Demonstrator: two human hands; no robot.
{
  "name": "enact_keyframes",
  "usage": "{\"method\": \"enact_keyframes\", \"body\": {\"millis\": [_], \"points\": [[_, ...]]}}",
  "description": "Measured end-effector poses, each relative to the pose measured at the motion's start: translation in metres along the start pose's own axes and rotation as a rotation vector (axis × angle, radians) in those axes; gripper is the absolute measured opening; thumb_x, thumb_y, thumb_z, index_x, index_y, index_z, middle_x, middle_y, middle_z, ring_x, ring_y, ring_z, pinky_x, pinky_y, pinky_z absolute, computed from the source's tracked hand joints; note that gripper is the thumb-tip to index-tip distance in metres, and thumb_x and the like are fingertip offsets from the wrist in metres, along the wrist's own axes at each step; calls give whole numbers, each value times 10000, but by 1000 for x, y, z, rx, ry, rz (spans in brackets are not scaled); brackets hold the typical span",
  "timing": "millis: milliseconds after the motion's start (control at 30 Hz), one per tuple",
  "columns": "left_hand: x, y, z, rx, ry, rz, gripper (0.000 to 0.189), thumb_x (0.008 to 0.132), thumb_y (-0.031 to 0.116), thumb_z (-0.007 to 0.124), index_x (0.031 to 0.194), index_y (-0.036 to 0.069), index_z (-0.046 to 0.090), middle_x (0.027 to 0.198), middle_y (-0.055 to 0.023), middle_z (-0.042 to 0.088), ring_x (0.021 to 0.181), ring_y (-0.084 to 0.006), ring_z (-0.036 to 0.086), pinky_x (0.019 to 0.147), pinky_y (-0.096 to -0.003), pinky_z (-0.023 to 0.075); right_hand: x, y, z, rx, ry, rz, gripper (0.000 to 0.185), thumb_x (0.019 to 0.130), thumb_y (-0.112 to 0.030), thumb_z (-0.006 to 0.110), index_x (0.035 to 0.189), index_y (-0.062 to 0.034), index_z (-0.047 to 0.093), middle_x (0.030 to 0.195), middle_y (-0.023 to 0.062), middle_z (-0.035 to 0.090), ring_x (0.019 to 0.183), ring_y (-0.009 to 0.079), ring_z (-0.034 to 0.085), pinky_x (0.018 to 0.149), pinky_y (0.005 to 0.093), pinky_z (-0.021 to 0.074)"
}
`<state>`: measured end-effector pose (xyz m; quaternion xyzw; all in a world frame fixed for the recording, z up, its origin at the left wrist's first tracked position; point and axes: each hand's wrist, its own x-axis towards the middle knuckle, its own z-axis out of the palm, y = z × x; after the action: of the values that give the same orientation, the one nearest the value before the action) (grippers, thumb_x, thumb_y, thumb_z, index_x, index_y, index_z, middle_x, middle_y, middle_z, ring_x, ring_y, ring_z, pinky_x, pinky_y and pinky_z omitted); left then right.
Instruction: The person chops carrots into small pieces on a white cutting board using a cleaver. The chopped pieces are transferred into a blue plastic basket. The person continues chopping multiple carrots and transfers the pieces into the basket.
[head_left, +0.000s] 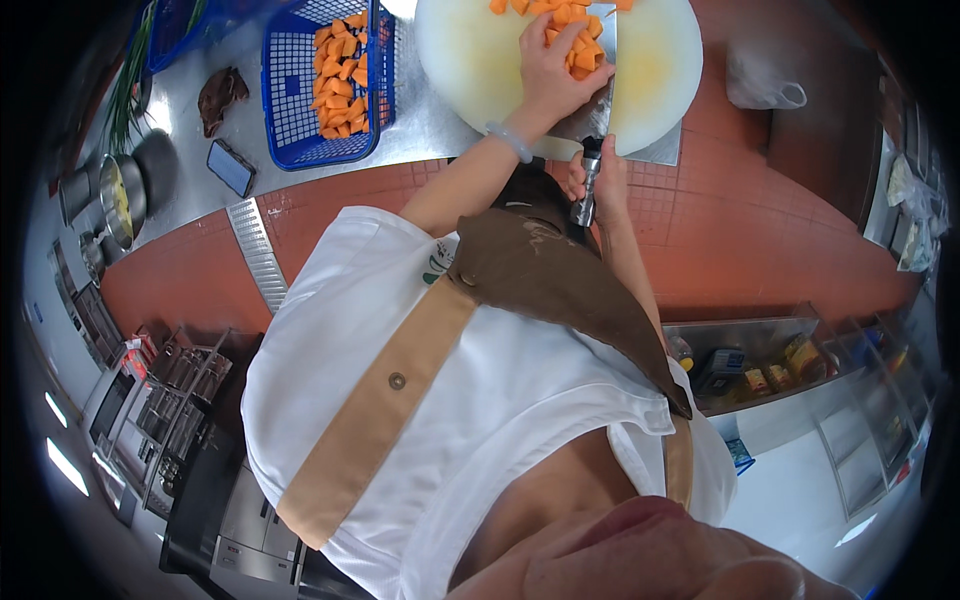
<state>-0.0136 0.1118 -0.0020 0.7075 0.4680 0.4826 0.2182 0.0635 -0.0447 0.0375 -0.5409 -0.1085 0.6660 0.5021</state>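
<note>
A round white cutting board (480, 90) lies before me at the top of the view, with cut orange chunks (581, 56), apparently carrot, at its far side. My left hand (551, 79), with a pale bangle at the wrist, is cupped around the chunks. Its thumb reaches the blade of a cleaver (606, 97). In my right hand (609, 176) is the cleaver's metal handle, near the board's front edge. The blade extends away from me over the board, beside the chunks. Part of it is hidden by my left hand and the chunks.
Left of the board, a blue plastic basket (289, 142) holds more orange chunks. Farther left on the steel table (195, 169) are a phone (231, 168), a dark brown cloth-like item (222, 97), green stalks (129, 90) and a metal bowl (120, 202). A plastic bag (757, 79) is at right.
</note>
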Motion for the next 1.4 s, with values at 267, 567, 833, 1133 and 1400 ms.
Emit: {"method": "enact_keyframes", "body": {"millis": [267, 567, 833, 1133, 1400], "points": [[10, 30, -9, -170, 58, 37, 673, 628, 356, 920, 1228, 145, 700, 1365, -192, 478, 1234, -388, 502, 1042, -454, 465, -38, -20, 20, -33, 64, -90, 748, 1079, -602, 321, 656, -16, 513, 536, 62, 481, 403, 153, 492, 415, 295, 427], [63, 21, -155, -12, 171, -41, 690, 733, 220, 882, 1351, 66, 616, 1387, -239, 497, 1254, -420, 527, 1071, -468, 452, -28, -34, 125, -186, -178, -16, 715, 1096, -554, 326, 720, 5, 566, 581, 61, 539, 444, 154, 536, 447, 299, 449], [58, -134, -260, 255, 53, -183, 449, 893, 183, 738, 1297, 18, 629, 1231, -216, 636, 1178, -377, 596, 1050, -432, 466, 1, -30, 201, -208, -227, 87, 700, 1101, -520, 348, 716, 22, 567, 554, 72, 532, 438, 170, 535, 441, 323, 463], [43, -70, -207, -302, 278, -238, 315, 951, 68, 608, 1251, -27, 603, 1185, -203, 630, 1096, -329, 629, 988, -395, 488, 14, -112, 35, -764, 464, -312, 702, 1087, -520, 398, 659, -2, 602, 546, 57, 572, 455, 129, 564, 433, 294, 439], [127, -72, -47, 295, -233, -128, 959, 759, 425, 807, 1518, 53, 352, 1552, -293, 340, 1409, -544, 311, 1166, -599, 293, 73, -152, -33, -1529, 319, -431, 404, 1085, -352, 436, 1050, -68, 720, 761, 233, 675, 706, 403, 690, 646, 484, 537]]}}
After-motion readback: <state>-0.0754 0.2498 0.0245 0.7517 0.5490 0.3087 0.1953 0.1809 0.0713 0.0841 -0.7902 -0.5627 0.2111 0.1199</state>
